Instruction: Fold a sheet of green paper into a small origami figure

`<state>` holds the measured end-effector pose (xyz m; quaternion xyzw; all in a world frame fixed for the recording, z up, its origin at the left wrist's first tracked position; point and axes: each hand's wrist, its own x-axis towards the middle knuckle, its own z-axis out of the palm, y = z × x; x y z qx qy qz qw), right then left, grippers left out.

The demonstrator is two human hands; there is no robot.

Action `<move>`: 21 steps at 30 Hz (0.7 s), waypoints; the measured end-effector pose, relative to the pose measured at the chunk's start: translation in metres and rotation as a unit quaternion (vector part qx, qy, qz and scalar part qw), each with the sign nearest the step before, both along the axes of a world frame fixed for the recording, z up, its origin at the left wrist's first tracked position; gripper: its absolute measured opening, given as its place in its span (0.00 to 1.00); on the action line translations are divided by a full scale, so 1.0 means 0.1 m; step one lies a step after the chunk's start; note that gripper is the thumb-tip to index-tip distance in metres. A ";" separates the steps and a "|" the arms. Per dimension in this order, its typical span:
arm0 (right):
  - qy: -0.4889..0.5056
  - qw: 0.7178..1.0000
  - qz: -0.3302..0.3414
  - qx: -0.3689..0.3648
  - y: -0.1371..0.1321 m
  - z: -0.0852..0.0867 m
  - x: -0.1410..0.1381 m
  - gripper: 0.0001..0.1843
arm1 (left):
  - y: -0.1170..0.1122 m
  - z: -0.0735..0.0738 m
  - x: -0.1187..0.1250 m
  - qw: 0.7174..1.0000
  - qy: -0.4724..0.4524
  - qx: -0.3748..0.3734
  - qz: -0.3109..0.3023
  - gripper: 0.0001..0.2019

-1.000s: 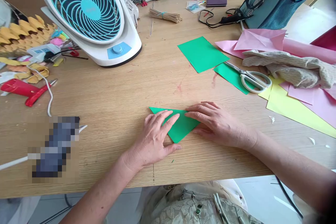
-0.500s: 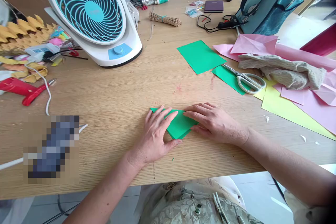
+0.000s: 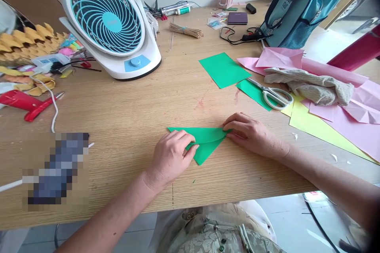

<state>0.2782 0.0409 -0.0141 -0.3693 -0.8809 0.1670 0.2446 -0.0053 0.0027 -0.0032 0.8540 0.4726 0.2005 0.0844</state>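
A green sheet of paper (image 3: 206, 151), folded into a triangle, lies on the table in front of me with one point toward me. Its upper layer is bent up along a curved edge. My left hand (image 3: 175, 152) is closed on the left part of that layer, thumb and fingertips close together. At the right corner, my right hand (image 3: 252, 132) pinches the paper between thumb and fingers. Beyond the hands are a flat green square sheet (image 3: 224, 70) and a smaller green piece (image 3: 252, 91), with white-handled scissors (image 3: 276, 97) lying partly on it.
A white and blue fan (image 3: 113, 27) stands at the back left. To the left are a red-handled tool (image 3: 26, 104) and a white cable (image 3: 55, 114). On the right lie pink paper (image 3: 350, 126), yellow paper (image 3: 314, 124) and a grey glove (image 3: 317, 83); a blue bag (image 3: 297, 12) stands behind.
Both hands were resting over the folded green paper. Now the fingers pinch its upper layer, which has been lifted, and the right hand has shifted out to the right corner.
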 end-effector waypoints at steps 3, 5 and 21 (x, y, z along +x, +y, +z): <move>0.026 0.999 -0.036 -0.014 0.01 -0.03 0.04 0.07 | 0.06 0.04 0.04 0.999 0.030 -0.011 0.003 0.03; 0.034 0.998 -0.051 -0.021 0.02 -0.05 0.03 0.07 | 0.09 0.04 0.05 0.999 0.037 -0.011 0.012 0.06; 0.052 0.990 -0.105 -0.081 0.02 -0.05 -0.02 0.05 | 0.11 0.06 0.08 0.989 0.000 -0.074 0.124 0.17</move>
